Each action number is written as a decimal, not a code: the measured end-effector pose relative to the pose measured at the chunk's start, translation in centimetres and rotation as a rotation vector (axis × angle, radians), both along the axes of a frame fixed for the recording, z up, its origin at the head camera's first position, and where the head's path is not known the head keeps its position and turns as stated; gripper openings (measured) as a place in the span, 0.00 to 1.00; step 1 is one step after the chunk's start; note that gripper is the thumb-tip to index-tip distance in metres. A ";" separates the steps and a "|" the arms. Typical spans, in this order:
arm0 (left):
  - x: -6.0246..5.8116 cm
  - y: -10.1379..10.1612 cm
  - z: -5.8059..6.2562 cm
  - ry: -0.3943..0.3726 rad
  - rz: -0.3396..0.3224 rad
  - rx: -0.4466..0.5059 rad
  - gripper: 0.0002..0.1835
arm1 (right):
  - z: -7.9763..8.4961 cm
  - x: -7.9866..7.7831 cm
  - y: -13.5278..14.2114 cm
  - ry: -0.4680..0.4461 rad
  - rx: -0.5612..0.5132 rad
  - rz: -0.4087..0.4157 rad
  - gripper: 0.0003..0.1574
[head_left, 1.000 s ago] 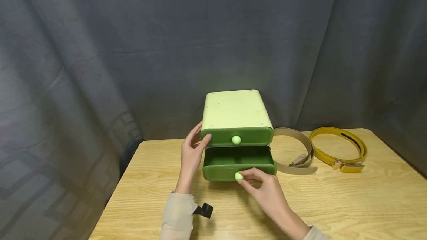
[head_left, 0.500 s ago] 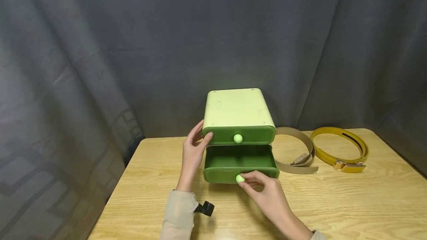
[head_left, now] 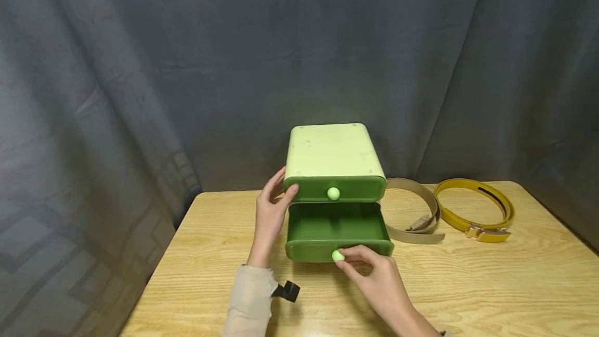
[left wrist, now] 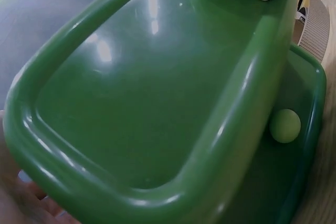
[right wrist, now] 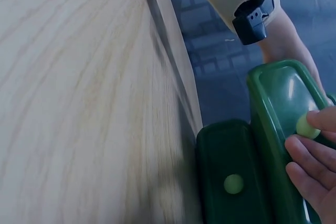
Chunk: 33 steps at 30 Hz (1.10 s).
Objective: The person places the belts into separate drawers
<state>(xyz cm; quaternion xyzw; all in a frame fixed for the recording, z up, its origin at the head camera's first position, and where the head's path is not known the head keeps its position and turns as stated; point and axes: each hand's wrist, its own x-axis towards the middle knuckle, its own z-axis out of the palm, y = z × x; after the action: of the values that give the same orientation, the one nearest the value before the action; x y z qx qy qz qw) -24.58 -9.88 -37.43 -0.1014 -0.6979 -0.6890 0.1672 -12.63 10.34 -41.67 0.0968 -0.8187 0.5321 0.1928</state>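
Centrally, pale-green cabinet [head_left: 333, 150]: is being supported by the wooden tabletop [head_left: 468, 285], before a grey curtain [head_left: 299, 56].
Upper drawer [head_left: 311, 190]: is being housed flush within.
Lower drawer [head_left: 306, 252]: is being held partway out, its green interior being exposed.
Lower knob [head_left: 338, 256]: is being pinched by the right grip [head_left: 378, 273].
Left grip [head_left: 273, 208]: cabinet's left front edge is being gripped, upper drawer's front being touched by the thumb.
Tan belt [head_left: 414, 238], mustard belt [head_left: 495, 236]: are being displayed coiled, cabinet's right side, tan nearer.

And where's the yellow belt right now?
In the head view, the yellow belt lies coiled near the far right corner of the wooden table, just right of the tan belt, which lies beside the green two-drawer unit.
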 end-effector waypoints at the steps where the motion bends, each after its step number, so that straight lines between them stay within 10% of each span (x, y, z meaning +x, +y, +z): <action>1: 0.0 0.0 0.0 0.000 0.001 0.001 0.28 | 0.0 0.1 0.0 -0.004 -0.002 0.001 0.19; 33: 0.0 -0.1 0.0 -0.002 0.008 -0.019 0.28 | -0.6 1.0 -0.3 0.035 0.005 0.015 0.20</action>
<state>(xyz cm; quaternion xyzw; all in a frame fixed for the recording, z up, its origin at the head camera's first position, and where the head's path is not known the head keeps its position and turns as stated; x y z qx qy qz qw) -24.62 -10.02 -37.44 -0.0996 -0.7051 -0.6817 0.1681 -11.63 10.01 -42.25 0.1129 -0.8157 0.5298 0.2027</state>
